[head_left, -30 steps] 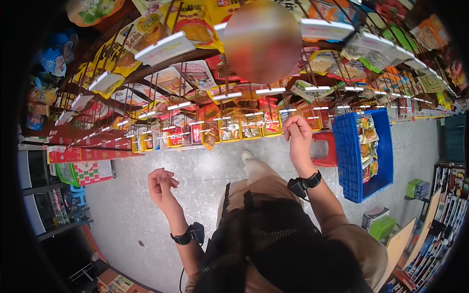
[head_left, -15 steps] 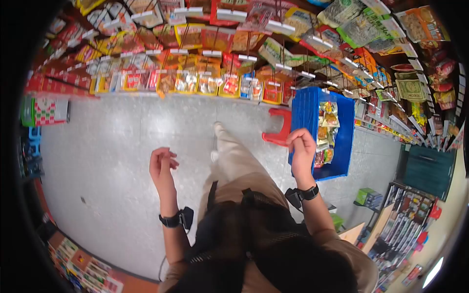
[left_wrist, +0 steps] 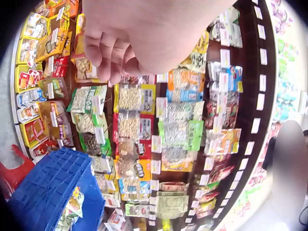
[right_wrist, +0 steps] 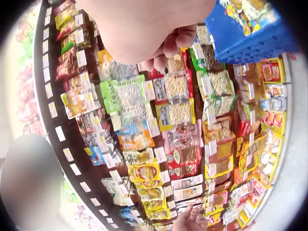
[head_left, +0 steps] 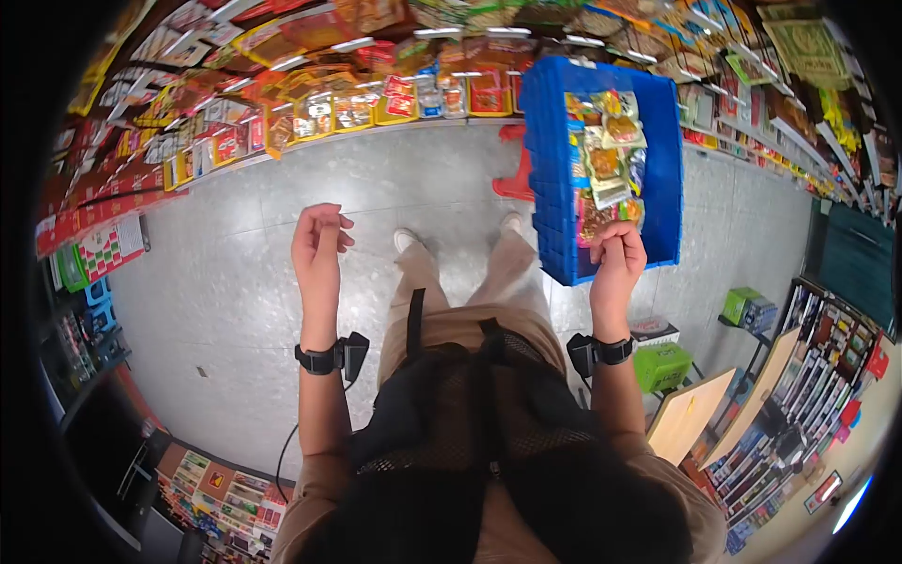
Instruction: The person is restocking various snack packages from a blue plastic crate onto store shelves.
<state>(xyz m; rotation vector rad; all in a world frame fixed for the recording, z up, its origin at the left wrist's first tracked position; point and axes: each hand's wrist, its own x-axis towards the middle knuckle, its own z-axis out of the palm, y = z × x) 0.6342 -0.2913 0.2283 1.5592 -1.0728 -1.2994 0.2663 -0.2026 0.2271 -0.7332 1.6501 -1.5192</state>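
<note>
My left hand [head_left: 318,246] hangs over the floor in the head view, fingers loosely curled, holding nothing. Its loose fingers [left_wrist: 107,60] also show at the top of the left wrist view, with hanging snack packets behind them. My right hand [head_left: 620,268] overlaps the near end of a blue plastic basket [head_left: 550,179]; its fingers are loosely bent and nothing shows in them. Several snack packets [head_left: 606,167] lie inside the basket, some with clear windows. Under the basket, a red stool [head_left: 512,174] is partly hidden.
Shelves of hanging snack bags [head_left: 376,42] with white price tags curve across the far side. Yellow bins [head_left: 395,105] line their bottom row. Grey floor [head_left: 235,291] lies around my feet. At the right are a green box [head_left: 660,367] and a wooden board [head_left: 691,409].
My body has shifted along the shelves towards the basket, and both feet now show side by side. The basket appears closer, with my right hand over its near end. Both hands stay loosely curled.
</note>
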